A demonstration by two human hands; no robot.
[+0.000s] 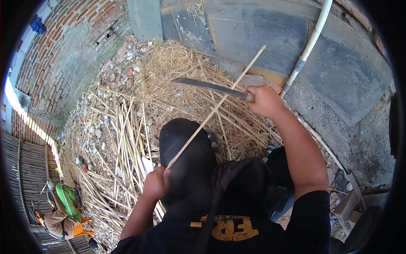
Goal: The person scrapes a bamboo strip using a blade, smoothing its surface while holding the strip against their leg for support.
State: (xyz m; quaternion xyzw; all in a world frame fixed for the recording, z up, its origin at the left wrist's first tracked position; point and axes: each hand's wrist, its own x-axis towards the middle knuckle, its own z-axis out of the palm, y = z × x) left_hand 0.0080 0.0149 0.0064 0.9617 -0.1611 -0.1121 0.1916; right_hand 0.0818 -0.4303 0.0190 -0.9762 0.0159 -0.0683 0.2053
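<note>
My left hand [155, 184] is closed around the lower end of a long, thin bamboo strip [198, 130], which slants up and away to the right. My right hand [265, 100] grips the handle of a machete [202, 84]. Its long dark blade points left and crosses the strip in its upper part; whether the edge touches the strip I cannot tell. Below the blade, the strip passes over a dark, rounded cloth-covered shape [186, 142].
Cut bamboo strips [122, 131] lie left over rubble, with pale shavings [169, 65] beyond. A grey panel [262, 36] and a white pipe [312, 42] stand at the far right. Far left are a brick wall [63, 55] and a seated person in brown [57, 222].
</note>
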